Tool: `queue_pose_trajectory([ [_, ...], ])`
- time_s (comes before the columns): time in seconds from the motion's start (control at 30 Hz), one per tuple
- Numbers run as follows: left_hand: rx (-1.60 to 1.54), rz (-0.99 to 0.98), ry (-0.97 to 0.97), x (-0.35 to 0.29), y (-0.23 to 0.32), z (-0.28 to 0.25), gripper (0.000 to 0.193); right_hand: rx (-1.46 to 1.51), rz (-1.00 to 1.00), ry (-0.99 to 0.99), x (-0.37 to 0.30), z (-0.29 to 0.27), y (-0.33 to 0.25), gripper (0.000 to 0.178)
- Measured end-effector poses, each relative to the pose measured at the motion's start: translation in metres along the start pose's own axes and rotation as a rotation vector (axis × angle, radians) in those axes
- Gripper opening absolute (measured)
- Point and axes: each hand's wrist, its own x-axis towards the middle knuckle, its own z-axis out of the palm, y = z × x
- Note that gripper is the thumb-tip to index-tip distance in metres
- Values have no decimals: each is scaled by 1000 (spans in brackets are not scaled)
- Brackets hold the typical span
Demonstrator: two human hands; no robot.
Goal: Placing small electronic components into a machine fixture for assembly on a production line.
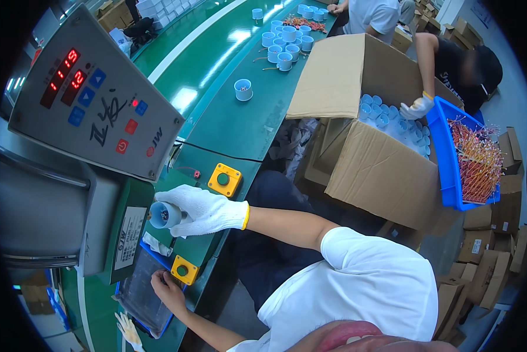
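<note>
My right hand (208, 210), in a white knit glove with a yellow cuff, grips a light blue plastic cup (161, 215). The cup lies tipped sideways against the green side of a machine (126, 229), with its open mouth facing left. Something small and dark reddish shows inside it. My left hand (168, 291) is bare and holds nothing, its fingers loosely apart at the edge of a dark, blue-rimmed tray (149, 293). Beside it sits a yellow box with a green button (185, 270). A second yellow button box (225, 179) stands beyond my right hand.
A grey control panel (93, 94) with red digits looms at left. Further along the green bench stand a lone cup (243, 90) and several grouped cups (284, 61). A co-worker's gloved hand (417, 107) reaches over a carton (386, 176) of cups, beside a blue bin (448, 182) of reddish wires.
</note>
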Motion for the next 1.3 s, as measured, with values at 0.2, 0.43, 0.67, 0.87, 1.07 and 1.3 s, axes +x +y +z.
queue_pose_trajectory([
  [0.2, 27, 6, -9, 0, 4, -1, 13, -54, -65, 62, 8, 4, -3, 70],
  [0.43, -6, -57, -29, 0, 13, -1, 10, -310, -292, 376, -2, -6, -13, 65],
  [0.67, 3, -116, -16, -3, 12, -7, 10, -187, -450, 761, -25, -70, 0, 76],
  [0.87, -44, -90, -34, 6, 10, 6, 10, 424, -423, 947, 46, -143, 46, 62],
  [1.07, 11, -41, -14, -4, 3, -8, 10, -26, 44, 528, 121, -155, 95, 52],
  [1.3, 30, -51, -26, 1, 12, -3, 8, -433, 197, 584, 163, -148, 157, 57],
])
